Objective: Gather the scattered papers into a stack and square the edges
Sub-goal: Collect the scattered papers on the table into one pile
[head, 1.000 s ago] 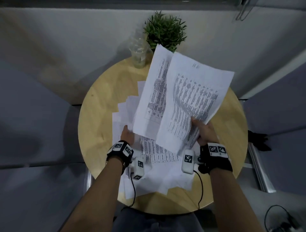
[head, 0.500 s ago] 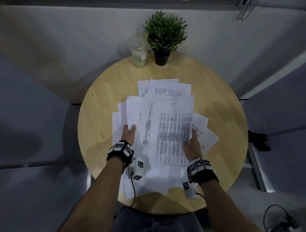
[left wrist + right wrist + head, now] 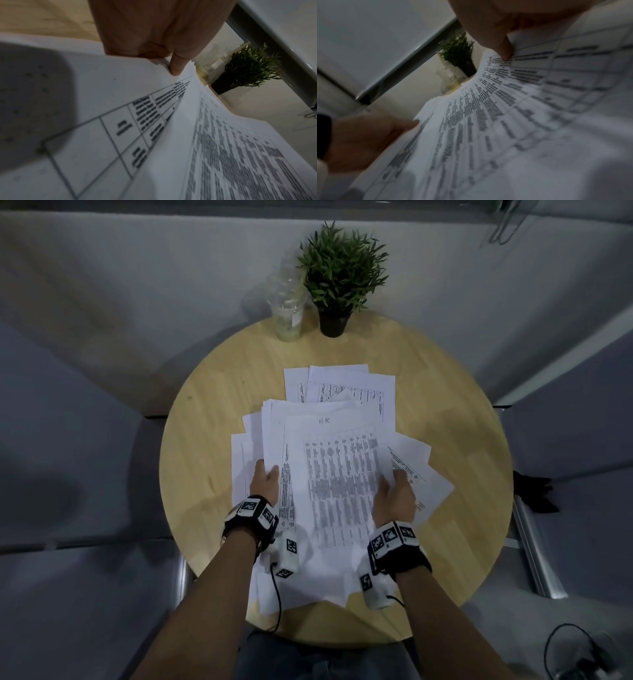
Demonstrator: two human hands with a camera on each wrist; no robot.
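Printed white papers lie in a loose, skewed pile on the round wooden table. My left hand grips the left edge of the upper sheets, thumb on top; the left wrist view shows that thumb pressing the paper edge. My right hand pinches the right edge of the top printed sheet, and its thumb presses on the print. More sheets stick out at the far side, at the right and over the near table edge.
A potted green plant and a clear plastic cup stand at the table's far edge. Bare wood shows left and right of the pile. Grey walls close in around the table; a cable lies on the floor at lower right.
A second ago my right hand held two sheets up in the air. It has laid them flat on the pile and now sits at their right edge. My left hand has stayed put.
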